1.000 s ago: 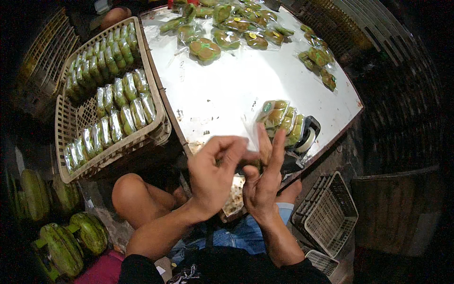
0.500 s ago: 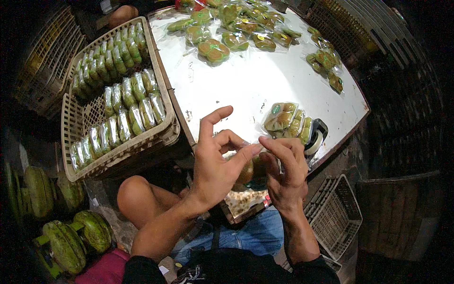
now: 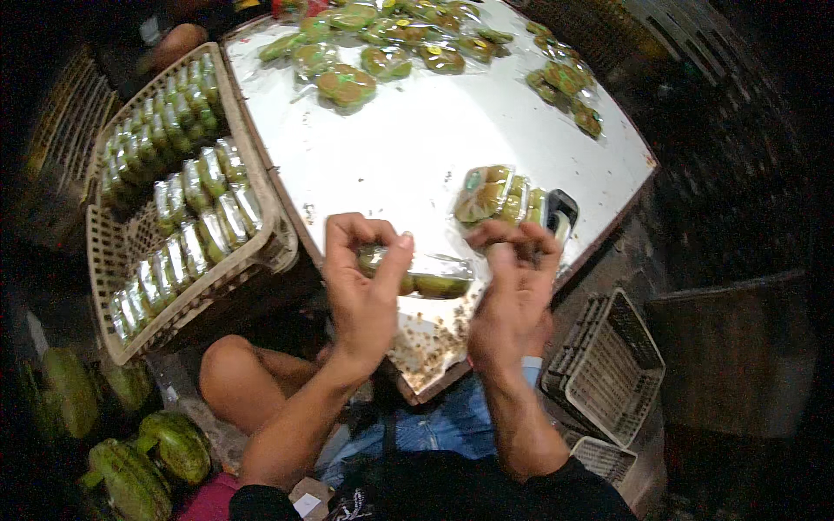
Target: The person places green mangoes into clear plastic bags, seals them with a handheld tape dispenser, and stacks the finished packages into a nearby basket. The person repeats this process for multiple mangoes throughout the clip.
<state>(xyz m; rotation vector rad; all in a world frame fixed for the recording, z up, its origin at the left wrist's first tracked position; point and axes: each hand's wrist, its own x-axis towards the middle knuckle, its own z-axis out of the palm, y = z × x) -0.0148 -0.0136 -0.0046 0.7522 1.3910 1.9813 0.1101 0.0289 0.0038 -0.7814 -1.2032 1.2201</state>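
Note:
My left hand (image 3: pixel 360 291) is closed around one end of a clear-wrapped pack of round green-brown fruit (image 3: pixel 440 285), tilted on its side above the table's near corner. Just right of that pack is my right hand (image 3: pixel 512 291), somewhat blurred. Its fingers are bent but apart, and I see nothing held in them. Beyond its fingertips several wrapped fruit packs (image 3: pixel 495 193) stand in a row. At their right end sits a black tape dispenser (image 3: pixel 563 211), partly behind the right hand's fingers.
A beige plastic crate (image 3: pixel 282 227) with rows of wrapped packs stands left of the white table (image 3: pixel 382 156). Loosely bagged fruit (image 3: pixel 347 87) lies at the far side, more bags (image 3: pixel 565 78) far right. Another crate (image 3: pixel 615 373) is at lower right; large green ribbed objects (image 3: pixel 130 478) lie lower left.
My hands, earlier together with fingertips at the wrapping, are apart now. The left keeps the pack and turns it level; the right has come off it. The whole view has shifted slightly.

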